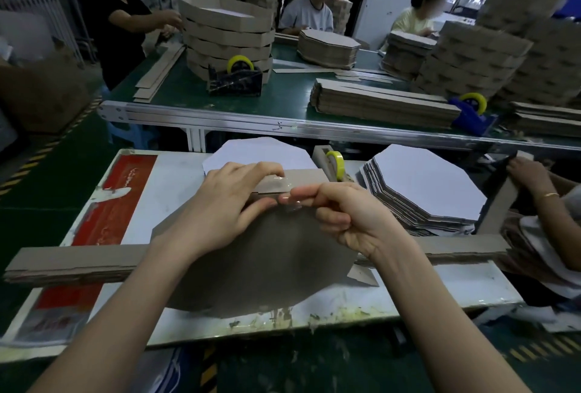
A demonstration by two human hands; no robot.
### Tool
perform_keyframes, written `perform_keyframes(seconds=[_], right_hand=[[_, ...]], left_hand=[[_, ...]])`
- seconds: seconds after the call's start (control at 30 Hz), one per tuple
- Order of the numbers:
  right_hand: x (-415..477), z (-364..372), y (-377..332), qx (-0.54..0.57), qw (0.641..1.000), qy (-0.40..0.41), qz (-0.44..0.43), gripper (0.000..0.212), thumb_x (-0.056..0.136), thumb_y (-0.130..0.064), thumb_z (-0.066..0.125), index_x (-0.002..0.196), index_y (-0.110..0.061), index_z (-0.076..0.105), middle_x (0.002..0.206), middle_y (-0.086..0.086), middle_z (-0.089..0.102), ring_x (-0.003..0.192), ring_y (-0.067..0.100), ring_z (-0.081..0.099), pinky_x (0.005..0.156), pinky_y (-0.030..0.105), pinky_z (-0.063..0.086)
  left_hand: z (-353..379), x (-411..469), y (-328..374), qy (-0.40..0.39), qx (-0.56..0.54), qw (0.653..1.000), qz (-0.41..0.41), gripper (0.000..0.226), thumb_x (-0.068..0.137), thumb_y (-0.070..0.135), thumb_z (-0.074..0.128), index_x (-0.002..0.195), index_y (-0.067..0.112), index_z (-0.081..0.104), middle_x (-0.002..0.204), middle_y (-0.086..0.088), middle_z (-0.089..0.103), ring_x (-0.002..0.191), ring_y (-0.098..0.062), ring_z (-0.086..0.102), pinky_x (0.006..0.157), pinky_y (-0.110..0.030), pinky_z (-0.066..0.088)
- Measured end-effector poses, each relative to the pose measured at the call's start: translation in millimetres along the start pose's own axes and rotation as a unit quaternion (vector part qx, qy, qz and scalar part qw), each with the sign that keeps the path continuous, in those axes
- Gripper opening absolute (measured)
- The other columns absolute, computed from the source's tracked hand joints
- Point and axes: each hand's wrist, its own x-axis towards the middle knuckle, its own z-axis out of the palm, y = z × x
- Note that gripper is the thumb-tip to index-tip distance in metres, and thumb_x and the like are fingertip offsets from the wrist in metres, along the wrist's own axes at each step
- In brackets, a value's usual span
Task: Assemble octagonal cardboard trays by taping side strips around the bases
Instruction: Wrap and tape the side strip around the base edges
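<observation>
The octagonal base (261,260) shows its dull grey-brown face, with plain cut edges and corners. A tan side strip (298,179) stands upright along its far edge, and a short piece of clear tape (283,196), glossy and wrinkled, bridges the seam between strip and base.

The base lies over a long stack of side strips (72,262) that runs across the white desk (440,292) from its left edge to its right. The near corner of the base comes close to the desk's front edge, which is crusted with tape scraps. To the right there is little room: a stack of white-faced bases (424,185) sits near, with a tape dispenser (334,163) carrying a yellow roll just behind the strip. The left of the desk, with its red patch, offers more space.

Both hands meet at the far edge of the base. The left hand (226,204) has its fingers curled over the strip's top and its thumb at the seam. The right hand (342,216) pinches the tape's free end between thumb and forefinger, with the other fingers curled in.
</observation>
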Motion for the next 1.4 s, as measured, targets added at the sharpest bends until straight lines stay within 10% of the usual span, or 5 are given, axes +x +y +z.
perform_keyframes(seconds=[0.47,0.77,0.93,1.17,1.4], right_hand=[[9.2,-7.1,-5.4,-0.154,0.985,0.073,0.029,0.036,0.075,0.005,0.032,0.045,-0.010,0.048,0.089,0.027,0.072,0.026,0.007,0.016,0.037,0.012,0.019],[0.8,-3.0,-20.0,-0.339,0.939,-0.004,0.057,0.030,0.077,0.004,0.033,0.051,-0.005,0.045,0.050,0.021,0.058,0.028,0.011,0.019,0.037,0.015,0.017],[7.6,-12.4,-30.1,-0.205,0.962,0.084,-0.159,0.034,0.083,0.008,0.032,0.056,-0.007,0.046,0.048,0.008,0.056,0.032,0.010,0.026,0.040,0.022,0.017],[48.5,-24.4,-15.0,-0.512,0.829,0.089,-0.206,0.020,0.098,-0.024,0.058,0.108,-0.015,0.073,0.098,-0.016,0.070,0.091,0.000,0.060,0.083,0.020,0.046],[50.9,-27.4,-5.6,-0.499,0.839,0.096,-0.196,0.028,0.098,-0.033,0.057,0.082,-0.015,0.071,0.055,-0.017,0.052,0.057,-0.003,0.046,0.057,0.014,0.034]], left_hand=[[-3.3,0.2,7.5,-0.053,0.042,0.998,-0.003,0.038,0.101,0.036,0.039,0.137,0.042,0.048,0.142,-0.002,0.050,0.123,-0.028,0.045,0.099,-0.043,0.034],[-6.2,1.6,-3.9,-0.050,0.044,0.997,-0.034,0.041,0.101,0.037,0.040,0.138,0.051,0.033,0.148,0.004,0.044,0.130,-0.020,0.037,0.103,-0.037,0.026],[-5.5,-1.9,6.8,-0.057,0.034,0.998,-0.015,0.042,0.096,0.042,0.035,0.135,0.047,0.048,0.142,0.001,0.050,0.124,-0.025,0.044,0.099,-0.041,0.031],[-2.9,-0.8,1.9,-0.053,0.012,0.998,-0.028,0.038,0.101,0.038,0.041,0.134,0.056,0.034,0.145,0.002,0.048,0.127,-0.021,0.040,0.100,-0.038,0.028],[-2.8,2.8,11.4,-0.035,-0.025,0.995,-0.089,0.035,0.089,0.058,0.032,0.119,0.064,0.050,0.140,0.020,0.048,0.130,-0.007,0.036,0.105,-0.039,0.026]])
